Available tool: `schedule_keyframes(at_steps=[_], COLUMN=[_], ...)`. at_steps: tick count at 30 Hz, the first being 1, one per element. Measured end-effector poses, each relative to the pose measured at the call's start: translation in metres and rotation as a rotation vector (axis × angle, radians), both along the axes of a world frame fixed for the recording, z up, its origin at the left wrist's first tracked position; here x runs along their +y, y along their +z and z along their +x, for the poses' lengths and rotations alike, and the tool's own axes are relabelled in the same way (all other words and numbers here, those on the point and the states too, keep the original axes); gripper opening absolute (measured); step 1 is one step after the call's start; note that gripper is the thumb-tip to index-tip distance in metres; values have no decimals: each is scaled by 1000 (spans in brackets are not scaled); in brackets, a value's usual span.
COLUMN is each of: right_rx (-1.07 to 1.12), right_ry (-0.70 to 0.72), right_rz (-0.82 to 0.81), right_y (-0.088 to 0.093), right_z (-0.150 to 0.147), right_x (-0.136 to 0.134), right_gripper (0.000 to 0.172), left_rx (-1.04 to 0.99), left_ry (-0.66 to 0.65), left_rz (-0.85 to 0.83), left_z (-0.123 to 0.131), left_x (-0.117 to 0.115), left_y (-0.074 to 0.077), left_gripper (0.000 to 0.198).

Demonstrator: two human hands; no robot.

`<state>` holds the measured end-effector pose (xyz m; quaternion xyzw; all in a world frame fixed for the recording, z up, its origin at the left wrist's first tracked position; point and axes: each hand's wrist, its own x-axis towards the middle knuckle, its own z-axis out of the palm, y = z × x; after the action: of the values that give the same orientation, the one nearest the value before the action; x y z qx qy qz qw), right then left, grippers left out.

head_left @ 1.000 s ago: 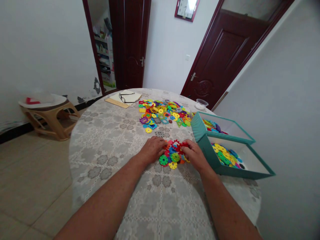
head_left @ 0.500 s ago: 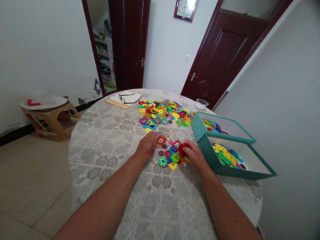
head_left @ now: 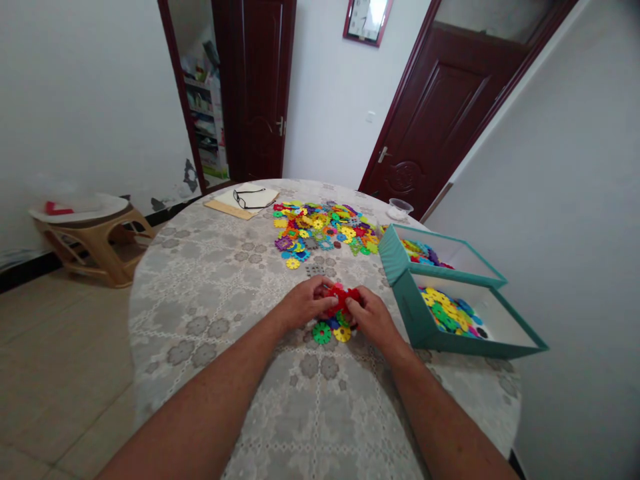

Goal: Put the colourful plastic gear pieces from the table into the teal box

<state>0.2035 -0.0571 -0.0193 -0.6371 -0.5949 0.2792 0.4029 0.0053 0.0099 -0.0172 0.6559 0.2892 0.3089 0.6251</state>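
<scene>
Between my two hands are red plastic interlocking pieces (head_left: 341,300), held just above a small group of loose discs. My left hand (head_left: 311,301) closes on their left side, thumb and fingers pinching. From the right, my right hand (head_left: 369,312) grips them with thumb and forefinger. How the red pieces fit together is partly covered by my fingers. Beneath them lie a green notched disc (head_left: 322,333) and a yellow notched disc (head_left: 343,334), with blue ones partly hidden. A grey lattice piece (head_left: 315,271) rests just beyond my left hand.
A large spread of mixed coloured pieces (head_left: 320,227) covers the table's far middle. At right stands a teal two-part box (head_left: 470,347) holding more pieces. Glasses (head_left: 245,200) lie on papers at far left; a clear plastic bowl (head_left: 401,205) sits at the far edge.
My hands have come together from apart. The orange-red window piece that was in my left hand and the red pieces in my right now meet between them.
</scene>
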Motion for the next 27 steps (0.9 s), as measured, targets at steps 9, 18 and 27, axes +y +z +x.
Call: schedule_keyframes(at_steps=[9, 18, 27], right_rx=[-83, -283, -635], right_ry=[36, 235, 253], right_rz=[57, 185, 66], right_y=[5, 13, 4], right_z=[-9, -9, -33], right_x=[3, 47, 118], right_gripper=[37, 41, 52], left_rx=[-57, -59, -97], left_ry=[-5, 478, 895], left_rz=[-70, -43, -66], left_z=[3, -9, -23], left_x=[5, 22, 43], left_y=[-7, -2, -8], left_gripper=[33, 28, 34])
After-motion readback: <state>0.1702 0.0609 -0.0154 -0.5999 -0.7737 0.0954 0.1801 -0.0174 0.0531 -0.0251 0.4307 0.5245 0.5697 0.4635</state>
